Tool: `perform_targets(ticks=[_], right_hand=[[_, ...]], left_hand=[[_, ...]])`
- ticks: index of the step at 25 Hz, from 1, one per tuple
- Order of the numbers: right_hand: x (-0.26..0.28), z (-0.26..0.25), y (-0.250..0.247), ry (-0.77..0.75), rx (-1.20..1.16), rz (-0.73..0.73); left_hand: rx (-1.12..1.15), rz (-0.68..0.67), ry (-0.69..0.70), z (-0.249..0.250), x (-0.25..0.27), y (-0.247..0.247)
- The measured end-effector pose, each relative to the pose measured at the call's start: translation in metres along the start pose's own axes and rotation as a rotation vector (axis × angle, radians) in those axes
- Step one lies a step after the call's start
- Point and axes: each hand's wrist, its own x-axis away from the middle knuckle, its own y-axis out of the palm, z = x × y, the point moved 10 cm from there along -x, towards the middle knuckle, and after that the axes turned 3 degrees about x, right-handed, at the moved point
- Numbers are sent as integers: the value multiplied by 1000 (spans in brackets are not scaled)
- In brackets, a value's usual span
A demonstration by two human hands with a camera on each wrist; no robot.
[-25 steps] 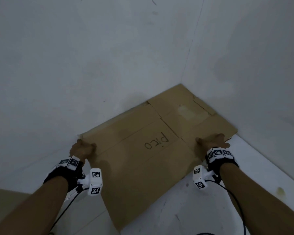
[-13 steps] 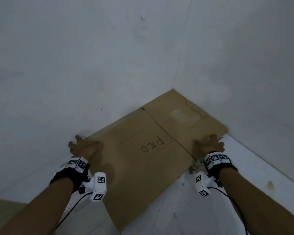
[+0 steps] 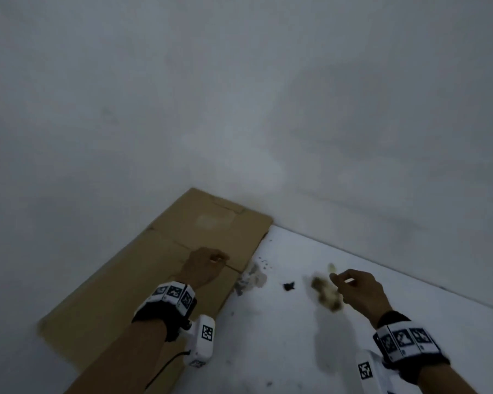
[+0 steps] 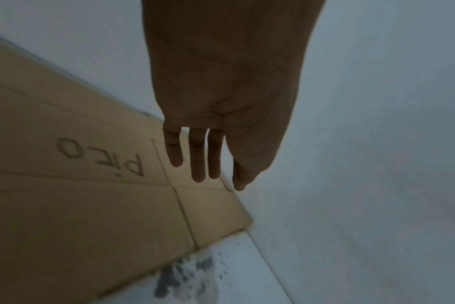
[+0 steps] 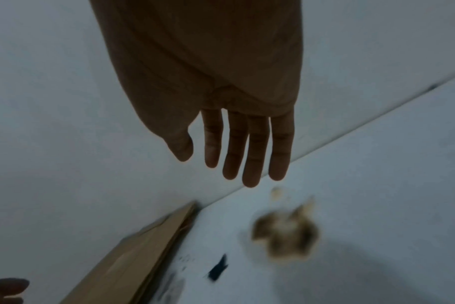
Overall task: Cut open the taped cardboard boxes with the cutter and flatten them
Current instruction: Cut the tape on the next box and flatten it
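A flattened brown cardboard box (image 3: 160, 268) leans in the corner against the left wall, with "Pico" written on it (image 4: 101, 158). My left hand (image 3: 204, 265) hovers in front of the cardboard's right part, fingers straight and relaxed (image 4: 198, 156), holding nothing. My right hand (image 3: 353, 288) is off the cardboard, out over the white floor, fingers hanging straight (image 5: 249, 152) and empty. The cardboard's edge (image 5: 148, 244) shows at the lower left of the right wrist view. No cutter is in view.
White walls meet in a corner behind the cardboard. On the white floor (image 3: 296, 351) lie a brownish stain (image 3: 326, 292), a small black scrap (image 3: 289, 286) and grey smudges (image 3: 248, 280) by the cardboard's lower right corner.
Both hands have let go of the cardboard's edges. My right hand has swung off to the right over the floor, my left now hangs before the cardboard, and the view has turned right.
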Motion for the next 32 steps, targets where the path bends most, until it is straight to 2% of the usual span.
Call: perform_targets(ticks=[6, 10, 15, 20, 25, 28, 32], right_hand=[[57, 167, -163, 230, -37, 224], [119, 296, -254, 411, -82, 325], [193, 438, -327, 608, -99, 339], [248, 564, -338, 781, -201, 274], [271, 640, -328, 913, -278, 228], [264, 673, -313, 963, -333, 185], [240, 716, -298, 985, -389, 195]], left_hand=[[-32, -269, 201, 165, 5, 155], [-54, -439, 330, 276, 50, 270], [-130, -638, 452, 371, 125, 417], [-218, -807, 508, 421, 210, 557], [-348, -961, 640, 451, 283, 673], [-450, -1041, 693, 458, 305, 733], [-574, -1091, 637, 447, 299, 805]])
